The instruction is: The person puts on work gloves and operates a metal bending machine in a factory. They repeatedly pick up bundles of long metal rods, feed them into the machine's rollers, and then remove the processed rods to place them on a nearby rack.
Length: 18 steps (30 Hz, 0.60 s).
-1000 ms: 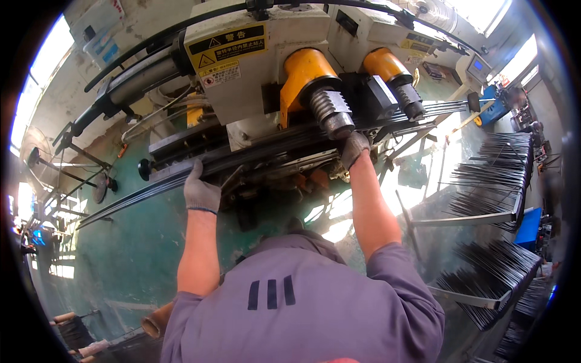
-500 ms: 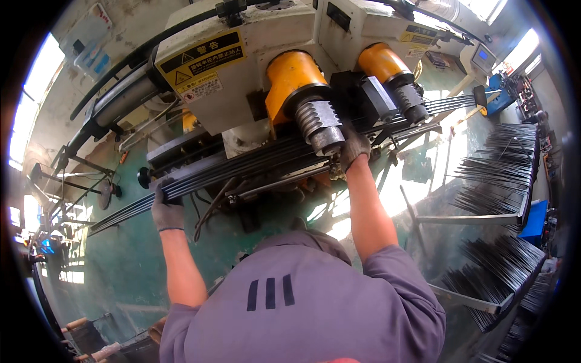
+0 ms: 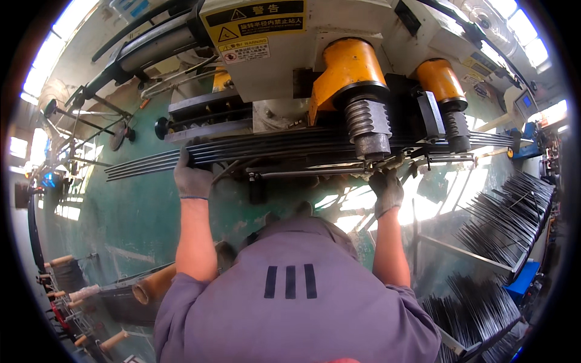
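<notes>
A row of several long, thin dark metal rods [image 3: 145, 165] lies side by side across the front of a bending machine [image 3: 266, 72]. At their left part, my gloved left hand [image 3: 193, 179] is closed round the rods, its fingertips dark at their far side. My gloved right hand [image 3: 387, 192] is just below the ribbed metal spindle [image 3: 368, 121] under the nearer orange cylinder [image 3: 356, 63]. Its fingers are curled up against the machine's lower front edge, and what they hold is too dark to make out. A second orange cylinder [image 3: 440, 80] stands farther right.
Racks heaped with dark rods [image 3: 505, 221] stand on the right, with more rods [image 3: 472, 305] nearer me. A wheeled metal stand [image 3: 118, 140] is at far left, and a brown tube [image 3: 154, 284] lies at lower left. A small control screen [image 3: 525, 101] is at far right.
The view has turned and shifted, so the machine sits farther right and more level. My right hand has come down and back from beside the spindle; my left remains on the rods.
</notes>
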Tool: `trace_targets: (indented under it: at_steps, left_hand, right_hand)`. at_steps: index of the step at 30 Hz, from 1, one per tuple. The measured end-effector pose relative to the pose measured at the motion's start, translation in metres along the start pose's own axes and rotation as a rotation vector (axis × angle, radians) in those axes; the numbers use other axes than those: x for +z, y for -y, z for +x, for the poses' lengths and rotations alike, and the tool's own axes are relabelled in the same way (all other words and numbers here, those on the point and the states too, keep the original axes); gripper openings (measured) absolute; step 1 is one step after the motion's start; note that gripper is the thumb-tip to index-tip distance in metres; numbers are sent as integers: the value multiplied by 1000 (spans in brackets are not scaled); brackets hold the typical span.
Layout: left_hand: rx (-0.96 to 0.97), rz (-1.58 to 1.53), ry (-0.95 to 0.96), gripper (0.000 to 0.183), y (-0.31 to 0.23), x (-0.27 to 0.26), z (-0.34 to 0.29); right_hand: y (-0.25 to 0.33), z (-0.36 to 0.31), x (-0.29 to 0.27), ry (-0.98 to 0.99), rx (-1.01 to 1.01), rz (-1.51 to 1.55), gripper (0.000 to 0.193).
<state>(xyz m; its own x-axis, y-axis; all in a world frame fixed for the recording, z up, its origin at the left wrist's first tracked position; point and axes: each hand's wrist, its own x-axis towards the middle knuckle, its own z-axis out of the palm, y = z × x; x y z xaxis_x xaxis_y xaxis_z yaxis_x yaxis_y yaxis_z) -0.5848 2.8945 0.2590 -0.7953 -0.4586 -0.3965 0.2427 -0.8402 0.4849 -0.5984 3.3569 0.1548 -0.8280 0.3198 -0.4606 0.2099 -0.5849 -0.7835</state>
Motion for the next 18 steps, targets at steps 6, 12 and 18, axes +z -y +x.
trace_targets:
  at_steps: [6, 12, 18]
  left_hand:
    - [-10, 65, 30, 29, 18, -10, 14]
    - [-219, 49, 120, 34, 58, 19, -22]
    - [-191, -63, 153, 40, 33, -11, -13]
  right_hand:
    - [-3, -10, -20, -172, 72, -171, 42]
    - [-49, 26, -43, 55, 26, -296, 34]
    - [-45, -32, 46, 241, -345, -1394, 25]
